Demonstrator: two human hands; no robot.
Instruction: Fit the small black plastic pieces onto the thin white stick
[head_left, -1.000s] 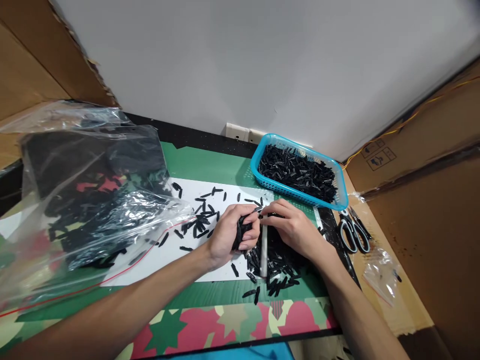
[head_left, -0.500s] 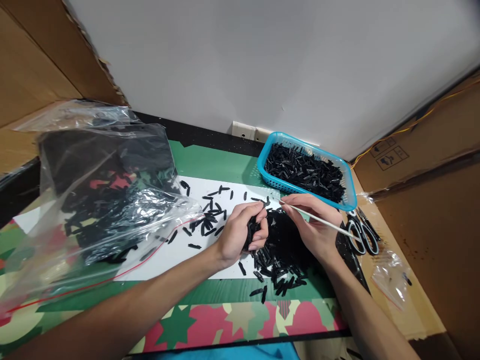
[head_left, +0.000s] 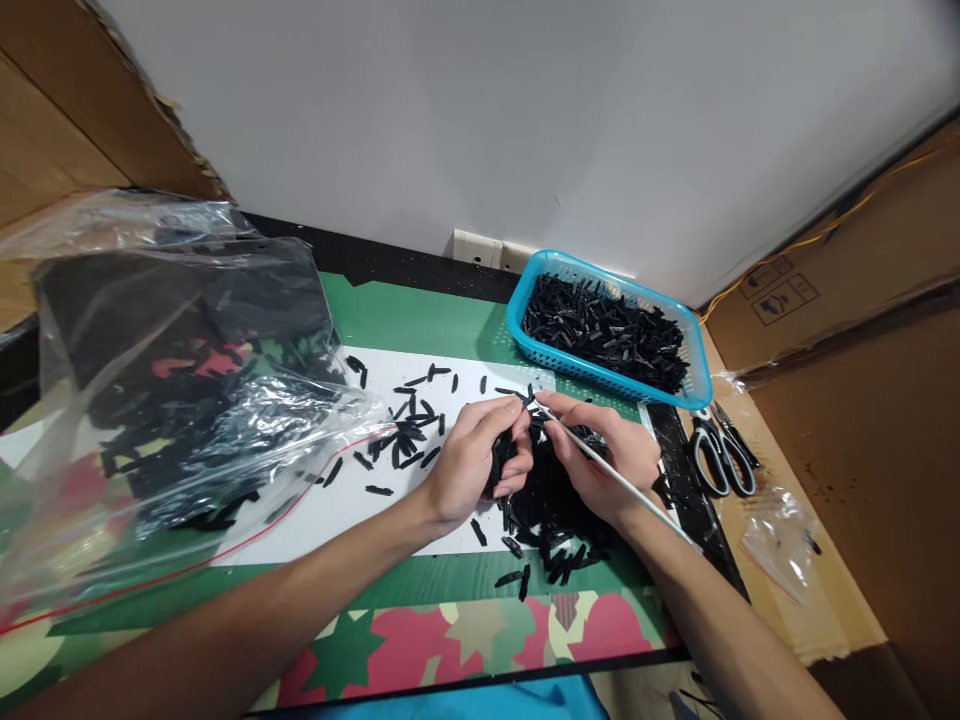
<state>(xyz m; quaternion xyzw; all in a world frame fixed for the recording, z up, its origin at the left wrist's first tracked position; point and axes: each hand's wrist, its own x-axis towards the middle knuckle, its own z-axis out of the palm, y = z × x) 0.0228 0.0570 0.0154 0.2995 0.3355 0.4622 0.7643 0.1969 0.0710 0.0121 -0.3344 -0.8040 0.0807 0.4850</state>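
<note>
- Left hand (head_left: 478, 450): grip closed on a bunch of short, slim black strips (head_left: 501, 465), fingers curled around them; thumb and forefinger together at the top, one dark strip end showing right by their tips.
- Right hand (head_left: 609, 458): grip clamped on a thin, straight white rod (head_left: 600, 460), pinched near its upper end; the rest slants back over the wrist.
- Rod tip sits at the left fingertips; can't tell if it touches the strip there.
- Under and between the hands: dense heap of loose black strips (head_left: 553, 510), partly hidden by the right hand.
- More strips scattered on a white paper sheet (head_left: 352, 530), left of the heap.
- Worktop (head_left: 420, 315): green surface, camouflage-patterned front edge.
- Behind the right hand: light-blue perforated plastic basket (head_left: 577, 370), full of similar black strips.
- Right of the hands: grey-and-black-handled scissors (head_left: 699, 458), small clear plastic bag (head_left: 776, 540) nearer the front.
- Far left: large clear zip bag (head_left: 217, 400), red seal line, black contents, overlapping the paper.
</note>
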